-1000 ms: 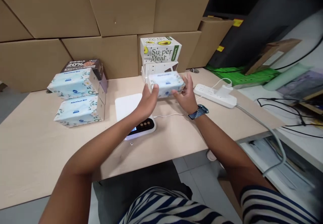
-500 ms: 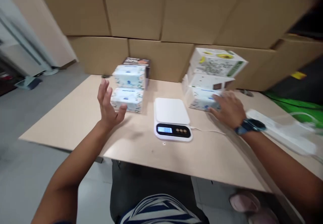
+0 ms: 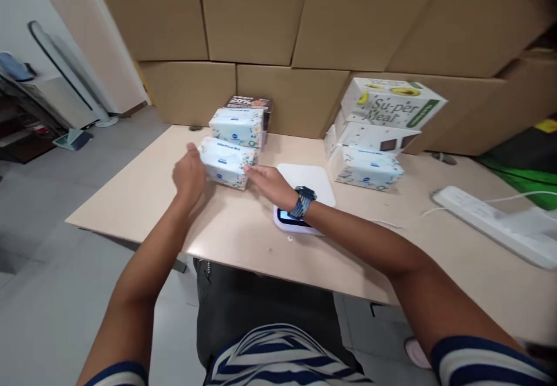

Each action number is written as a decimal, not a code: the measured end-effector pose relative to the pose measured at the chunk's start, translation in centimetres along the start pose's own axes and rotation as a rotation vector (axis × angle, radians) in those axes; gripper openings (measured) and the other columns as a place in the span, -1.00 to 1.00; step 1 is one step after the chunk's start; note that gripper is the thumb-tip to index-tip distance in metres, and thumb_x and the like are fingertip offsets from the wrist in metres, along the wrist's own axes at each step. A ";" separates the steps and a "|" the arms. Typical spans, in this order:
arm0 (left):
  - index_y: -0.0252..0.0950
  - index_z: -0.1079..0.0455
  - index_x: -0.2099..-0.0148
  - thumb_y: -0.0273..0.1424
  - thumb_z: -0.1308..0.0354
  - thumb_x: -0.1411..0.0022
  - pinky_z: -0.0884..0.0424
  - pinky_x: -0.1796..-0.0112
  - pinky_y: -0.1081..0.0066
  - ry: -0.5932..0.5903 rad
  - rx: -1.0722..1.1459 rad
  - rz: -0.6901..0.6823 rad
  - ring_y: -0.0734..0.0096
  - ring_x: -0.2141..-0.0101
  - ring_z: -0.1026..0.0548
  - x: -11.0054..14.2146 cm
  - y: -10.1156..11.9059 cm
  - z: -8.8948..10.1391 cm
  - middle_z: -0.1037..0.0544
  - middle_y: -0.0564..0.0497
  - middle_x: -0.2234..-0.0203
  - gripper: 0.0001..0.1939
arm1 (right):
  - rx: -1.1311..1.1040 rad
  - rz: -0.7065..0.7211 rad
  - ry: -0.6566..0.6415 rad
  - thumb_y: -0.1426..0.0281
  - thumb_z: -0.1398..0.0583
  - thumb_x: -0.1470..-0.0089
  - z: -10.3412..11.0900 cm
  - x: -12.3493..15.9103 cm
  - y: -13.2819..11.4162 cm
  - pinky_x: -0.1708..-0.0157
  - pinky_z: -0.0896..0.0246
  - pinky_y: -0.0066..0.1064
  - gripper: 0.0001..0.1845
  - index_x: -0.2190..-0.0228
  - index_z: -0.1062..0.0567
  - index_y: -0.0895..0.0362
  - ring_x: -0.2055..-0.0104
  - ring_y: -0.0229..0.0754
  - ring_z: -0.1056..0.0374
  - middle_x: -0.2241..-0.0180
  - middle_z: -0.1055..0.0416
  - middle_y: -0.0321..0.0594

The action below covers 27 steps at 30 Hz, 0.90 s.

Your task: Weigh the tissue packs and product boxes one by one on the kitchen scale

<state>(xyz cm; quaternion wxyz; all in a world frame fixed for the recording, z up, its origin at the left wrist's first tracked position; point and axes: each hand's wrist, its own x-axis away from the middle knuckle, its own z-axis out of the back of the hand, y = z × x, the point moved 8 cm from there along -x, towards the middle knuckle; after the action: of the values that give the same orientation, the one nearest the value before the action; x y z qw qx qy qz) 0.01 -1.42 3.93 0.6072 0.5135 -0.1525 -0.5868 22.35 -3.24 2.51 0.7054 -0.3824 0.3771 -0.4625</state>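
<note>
A pack of tissues (image 3: 228,162) with a pale floral print sits between my hands, slightly tilted. My left hand (image 3: 190,177) is closed on its left end, the thumb at the upper corner. At the right end, my right hand (image 3: 272,186) grips it with fingers reaching to the corner; its lower fingers are partly hidden. Just behind stands another tissue pack (image 3: 237,127), with a dark box (image 3: 248,103) behind that. Under my right wrist is a white kitchen scale (image 3: 308,177), its display partly covered by the wrist and watch.
On the right, a white box with avocado pictures (image 3: 398,104) tops a plain white box (image 3: 369,136), near another tissue pack (image 3: 368,168). A white power strip (image 3: 491,220) with cables lies farther right. Cardboard boxes (image 3: 278,14) form a wall behind the table (image 3: 139,191).
My right hand has left the right-hand tissue pack and crossed over the scale to the left one. Both hands now hold that front pack, which has tilted. The view has shifted slightly.
</note>
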 end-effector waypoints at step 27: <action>-0.11 -0.44 -0.25 0.47 0.19 -0.40 -0.55 -0.09 0.09 -0.552 0.273 0.034 0.19 0.11 -0.59 8.0 4.1 -13.4 -0.61 -0.10 -0.05 -0.12 | 0.367 -0.095 0.354 -0.31 -0.25 -0.23 16.7 15.5 11.4 -0.57 -0.17 0.35 0.21 -0.61 0.05 -0.06 -0.62 0.35 -0.15 -0.64 0.01 0.06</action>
<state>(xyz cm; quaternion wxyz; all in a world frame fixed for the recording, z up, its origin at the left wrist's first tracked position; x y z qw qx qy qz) 14.92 -3.34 -1.85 0.4779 0.4092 -0.3976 -0.6679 45.80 -11.47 -3.31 0.6634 -0.1783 0.3863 -0.6155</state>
